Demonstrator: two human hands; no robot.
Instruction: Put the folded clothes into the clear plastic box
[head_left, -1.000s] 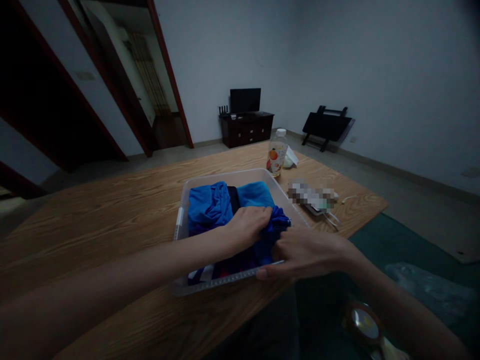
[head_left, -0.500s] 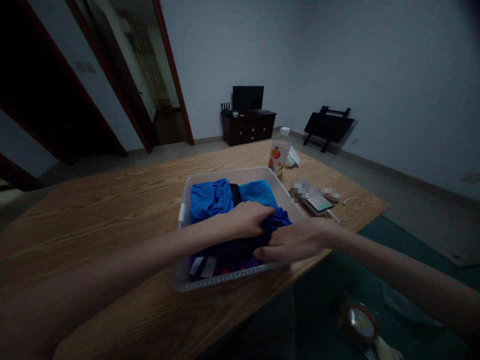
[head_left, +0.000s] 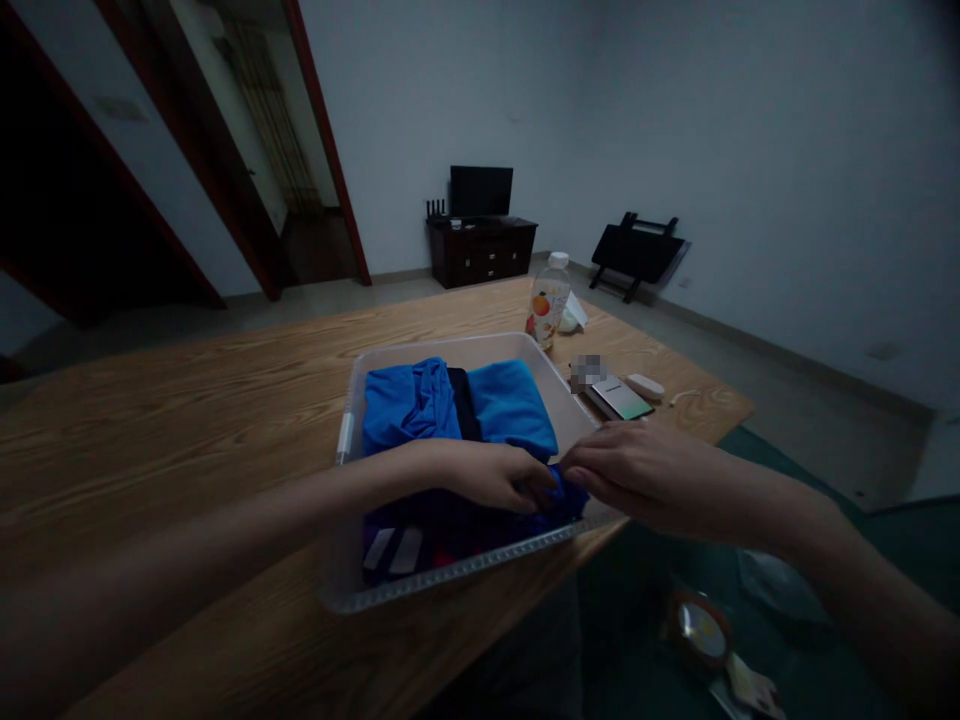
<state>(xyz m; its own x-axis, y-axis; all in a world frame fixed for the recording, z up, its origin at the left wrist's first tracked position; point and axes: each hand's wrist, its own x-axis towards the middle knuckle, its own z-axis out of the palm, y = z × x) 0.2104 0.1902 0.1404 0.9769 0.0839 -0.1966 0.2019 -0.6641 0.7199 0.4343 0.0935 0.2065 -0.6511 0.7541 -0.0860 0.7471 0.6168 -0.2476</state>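
Clothes fill the clear plastic bin [head_left: 352, 400] on the wooden table [head_left: 187, 400], and both hands meet at its near right corner. The left hand [head_left: 495, 472] lies palm down in the bin, its fingers curled and pressing onto a dark blue garment [head_left: 551, 500] bunched against the corner. The right hand [head_left: 637, 478] comes in from the right over the rim, its fingertips pinched together on the same dark blue cloth, just touching the left hand's fingertips. Under and in front of the left forearm lies a darker, purplish piece [head_left: 435, 525] with pale stripes; the light is too dim to tell what it is.

Farther back in the bin sit two brighter blue folded pieces, one on the left [head_left: 405, 405] and one on the right [head_left: 510, 405], with a thin black strip between them.

Beyond the bin's far right corner stands a juice bottle [head_left: 546, 310] with a white cap. Right of the bin, near the table edge, a phone [head_left: 619, 397] lies flat with a small white object [head_left: 645, 385] just beside it. Against the far wall stand a dark cabinet [head_left: 480, 250] with a television [head_left: 480, 190] on it, and a folded black table [head_left: 636, 252] farther right.
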